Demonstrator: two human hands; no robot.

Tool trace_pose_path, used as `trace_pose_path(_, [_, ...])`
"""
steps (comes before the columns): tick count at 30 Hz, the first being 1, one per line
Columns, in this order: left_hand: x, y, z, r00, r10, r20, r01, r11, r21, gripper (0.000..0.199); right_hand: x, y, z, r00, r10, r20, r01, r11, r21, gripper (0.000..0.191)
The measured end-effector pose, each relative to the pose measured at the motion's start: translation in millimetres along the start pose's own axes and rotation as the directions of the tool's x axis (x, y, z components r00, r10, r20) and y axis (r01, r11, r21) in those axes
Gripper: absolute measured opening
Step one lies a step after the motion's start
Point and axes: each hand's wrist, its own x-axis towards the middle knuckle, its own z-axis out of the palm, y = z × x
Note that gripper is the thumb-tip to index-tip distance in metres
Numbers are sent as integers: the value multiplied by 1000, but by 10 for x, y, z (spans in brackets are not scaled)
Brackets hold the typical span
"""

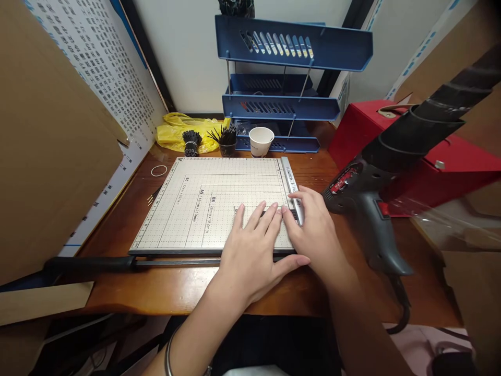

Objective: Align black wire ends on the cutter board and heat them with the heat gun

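A cream paper-cutter board [183, 209] with a printed grid lies on the wooden table. My left hand [254, 245] rests palm down on its right front part, fingers spread, thumb pointing right. Beside it, my right hand [311, 222] is at the metal ruler strip [291, 183] on the board's right edge, its thumb and index finger apart around the strip. A small dark piece shows partly under the fingertips, too covered to make out. Along the front edge runs the cutter's arm with a black handle [94, 264].
Behind the board stand a bundle of black strands [191, 142], a small cup of black strands [227, 143], a white paper cup [261, 142] and blue trays [289, 44]. A heat gun [376, 209] and red box [457, 162] are at the right; yellow bag [172, 130] at back left.
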Motion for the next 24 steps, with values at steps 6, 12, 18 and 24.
trace_pose_path(6, [18,2,4,1000,-6,0,6,1000,-6,95,58,-35,13,992,124,4,-124,992,-29,45])
trace_pose_path(12, [17,-7,2,1000,-8,0,8,1000,-10,95,82,-8,11,990,139,-38,-139,990,9,37])
trace_pose_path(18, [9,-5,7,1000,-9,-12,9,1000,-16,95,91,-2,10,987,156,-41,-155,987,40,36])
trace_pose_path(24, [4,4,8,1000,-12,-7,12,1000,-16,94,85,5,51,996,77,-43,-73,993,87,35])
